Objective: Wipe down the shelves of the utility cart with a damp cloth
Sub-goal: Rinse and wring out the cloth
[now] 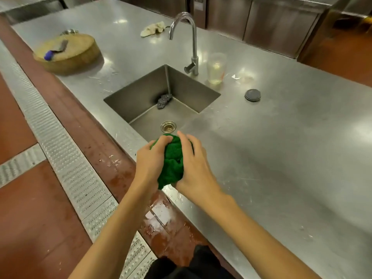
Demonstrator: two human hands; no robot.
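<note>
Right now I see two hands in the middle of the frame, and both hold the green cloth (172, 161). The left hand (150, 161) has its fingers curled over the top and left side of the cloth. The right hand (194, 168) wraps round the right side, with its fingers bent onto it. The cloth is bunched up into a ball between them. It sits at the low edge of the sink (136, 93), just above the front edge of the metal counter (281, 158).

Just above the cloth I see the round drain (168, 126) in the sink floor. Higher up, in the far corner of the sink, lies a gray metal scrubber (164, 100). The bent tap (193, 41) stands at the top edge of the sink, and a clear plastic cup (216, 68) stands just to the right of it. Further right, a small round gray lid (252, 95) lies flat on the counter.

At the upper left, a thick round wooden board (68, 55) sits on the counter with a knife (57, 49) with a blue handle on top. A pale rag (153, 28) lies near the top middle. On the left, a metal grate (60, 150) runs along the red floor (40, 198), which looks wet near the counter.
</note>
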